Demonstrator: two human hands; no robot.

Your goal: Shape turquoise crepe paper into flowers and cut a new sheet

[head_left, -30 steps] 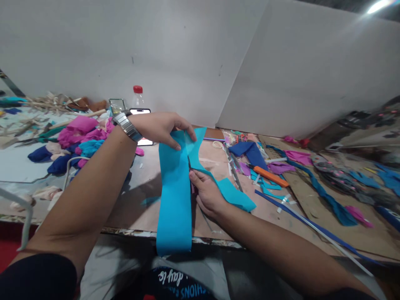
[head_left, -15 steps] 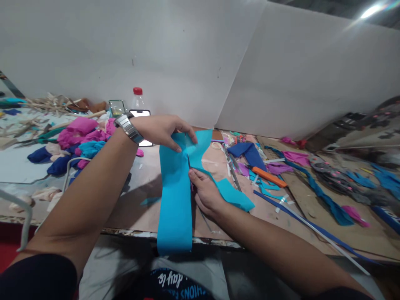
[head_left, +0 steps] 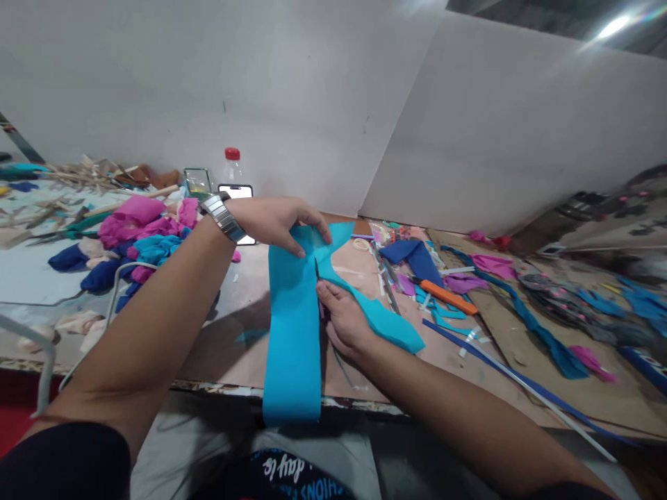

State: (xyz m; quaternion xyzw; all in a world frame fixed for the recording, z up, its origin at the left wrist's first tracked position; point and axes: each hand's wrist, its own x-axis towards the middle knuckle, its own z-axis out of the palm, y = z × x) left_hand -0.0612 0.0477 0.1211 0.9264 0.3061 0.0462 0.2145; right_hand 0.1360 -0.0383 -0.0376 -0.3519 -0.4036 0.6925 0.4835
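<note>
A long turquoise sheet of fabric or felt (head_left: 292, 333) lies across the table and hangs over its front edge. A slit runs through its upper part, and the cut-away piece (head_left: 393, 326) spreads to the right beneath my forearm. My left hand (head_left: 284, 221) holds the sheet at its top end, thumb and forefinger apart on either side of the slit line; its other fingers are partly hidden. In my right hand (head_left: 341, 312) is a pair of scissors (head_left: 317, 269), closed in my fingers, with the dark blade in the slit. Their handles are mostly hidden.
Pink, blue and turquoise fabric bundles (head_left: 140, 229) lie left, near a white bent tube (head_left: 117, 285). A phone (head_left: 244, 191) and a red-capped bottle (head_left: 232, 163) stand behind. Right are an orange cutter (head_left: 448, 296), blue strips (head_left: 521, 298), offcuts and cardboard (head_left: 513, 347).
The slit edge and the cut-away piece have shifted slightly, the piece now lying flatter to the right. Both hands stay nearly in place; the view has tilted a little.
</note>
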